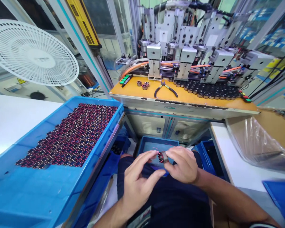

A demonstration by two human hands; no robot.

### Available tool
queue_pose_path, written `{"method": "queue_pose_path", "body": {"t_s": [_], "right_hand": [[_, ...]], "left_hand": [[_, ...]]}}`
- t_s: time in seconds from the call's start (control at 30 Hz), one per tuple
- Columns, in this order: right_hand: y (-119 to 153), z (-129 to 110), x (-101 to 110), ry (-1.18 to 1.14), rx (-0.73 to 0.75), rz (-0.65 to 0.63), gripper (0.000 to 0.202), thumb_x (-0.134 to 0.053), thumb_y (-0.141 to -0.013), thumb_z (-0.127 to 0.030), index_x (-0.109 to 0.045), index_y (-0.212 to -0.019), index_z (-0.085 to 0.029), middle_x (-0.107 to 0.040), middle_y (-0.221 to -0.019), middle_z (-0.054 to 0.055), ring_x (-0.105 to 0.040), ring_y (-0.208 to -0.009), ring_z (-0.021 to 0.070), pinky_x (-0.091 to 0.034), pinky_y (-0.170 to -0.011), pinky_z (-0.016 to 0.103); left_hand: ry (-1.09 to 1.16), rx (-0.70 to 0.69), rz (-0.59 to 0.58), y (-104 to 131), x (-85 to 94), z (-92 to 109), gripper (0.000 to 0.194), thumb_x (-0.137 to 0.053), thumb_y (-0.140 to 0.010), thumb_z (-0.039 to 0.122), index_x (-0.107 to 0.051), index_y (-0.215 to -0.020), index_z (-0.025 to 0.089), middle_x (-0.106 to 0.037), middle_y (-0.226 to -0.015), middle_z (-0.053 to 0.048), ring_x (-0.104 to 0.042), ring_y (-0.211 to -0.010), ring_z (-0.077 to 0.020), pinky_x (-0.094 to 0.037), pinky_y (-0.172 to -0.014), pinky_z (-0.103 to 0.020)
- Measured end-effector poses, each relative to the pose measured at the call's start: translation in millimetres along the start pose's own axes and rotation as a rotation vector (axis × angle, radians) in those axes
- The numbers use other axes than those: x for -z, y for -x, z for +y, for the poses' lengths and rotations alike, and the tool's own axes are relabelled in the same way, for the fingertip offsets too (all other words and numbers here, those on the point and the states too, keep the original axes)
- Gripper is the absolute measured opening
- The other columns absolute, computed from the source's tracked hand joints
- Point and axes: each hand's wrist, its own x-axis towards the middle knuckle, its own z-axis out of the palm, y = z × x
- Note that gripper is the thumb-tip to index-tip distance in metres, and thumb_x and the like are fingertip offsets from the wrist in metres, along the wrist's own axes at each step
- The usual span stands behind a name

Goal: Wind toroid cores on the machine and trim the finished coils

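Note:
Above my lap, the fingers and thumb of my right hand [183, 164] grip a small motor stator [161, 157], a short metal cylinder. Its end with red and black windings faces left. My left hand [140, 177] is just left of it, thumb and fingers spread apart around open space. Those left fingertips come very near the stator's wound end; whether they touch it I cannot tell. To the left, a large blue tray [61, 186] holds many similar stators [71, 136] packed in rows.
Ahead, an orange bench [137, 91] carries pliers [165, 88], a few loose stators [144, 86], a marker [127, 80] and rows of dark cylindrical parts [211, 90] beneath a machine [184, 53]. A white fan [35, 53] stands left. A blue bin [156, 144] sits below my hands.

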Motion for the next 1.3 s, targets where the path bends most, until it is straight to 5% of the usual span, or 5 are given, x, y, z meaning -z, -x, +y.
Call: {"method": "queue_pose_path", "body": {"t_s": [0.17, 0.43, 0.67, 1.03, 1.3], "right_hand": [[0.4, -6.1, 6.4, -0.076, 0.035, -0.034, 0.023, -0.058, -0.088, -0.014, -0.059, -0.11, -0.019, -0.07, -0.083, 0.007, -0.067, -0.072, 0.0186, -0.058, -0.065, 0.031], [-23.2, -4.2, 26.7, -0.774, -0.426, -0.314, 0.023, -0.07, -0.087, -0.026, -0.067, -0.109, -0.017, -0.061, -0.09, 0.006, -0.058, -0.076, 0.0145, -0.054, -0.066, 0.027], [-24.4, -10.2, 28.2, -0.782, -0.517, -0.225, 0.011, -0.063, -0.092, -0.017, -0.063, -0.08, -0.016, -0.058, -0.075, 0.001, -0.055, -0.072, 0.0126, -0.047, -0.067, 0.027], [19.5, -9.4, 19.7, -0.834, -1.15, -0.066, 0.024, -0.063, -0.091, -0.032, -0.058, -0.074, -0.016, -0.054, -0.063, -0.001, -0.051, -0.055, 0.0111, -0.044, -0.056, 0.025], [-16.8, -24.2, 41.1, -0.373, -0.521, -0.258, 0.012, -0.074, -0.084, -0.022, -0.064, -0.089, -0.018, -0.06, -0.084, 0.002, -0.056, -0.074, 0.0125, -0.047, -0.067, 0.025]], "left_hand": [[-0.033, -0.062, -0.118, -9.7, 0.3, 10.9, 0.041, -0.079, -0.076, 0.017, -0.071, -0.114, 0.027, -0.078, -0.102, -0.004, -0.073, -0.085, -0.019, -0.06, -0.08, -0.03], [-0.101, -0.246, -0.185, -18.3, 8.0, 7.2, 0.044, -0.076, -0.077, 0.01, -0.069, -0.117, 0.026, -0.077, -0.103, -0.007, -0.07, -0.094, -0.0237, -0.056, -0.086, -0.041], [-0.02, -0.143, -0.197, -14.0, 9.4, 8.2, 0.042, -0.076, -0.075, 0.006, -0.072, -0.113, 0.026, -0.075, -0.105, -0.008, -0.07, -0.097, -0.022, -0.058, -0.082, -0.033], [0.219, 0.042, -0.136, -11.1, 7.6, 3.7, 0.033, -0.075, -0.075, 0.005, -0.074, -0.104, 0.022, -0.074, -0.107, -0.01, -0.072, -0.095, -0.0211, -0.062, -0.073, -0.028], [-0.393, -0.449, -0.193, -14.6, 10.3, 2.3, 0.04, -0.07, -0.078, -0.002, -0.065, -0.115, 0.012, -0.071, -0.114, -0.015, -0.07, -0.105, -0.0209, -0.058, -0.095, -0.032]]}}
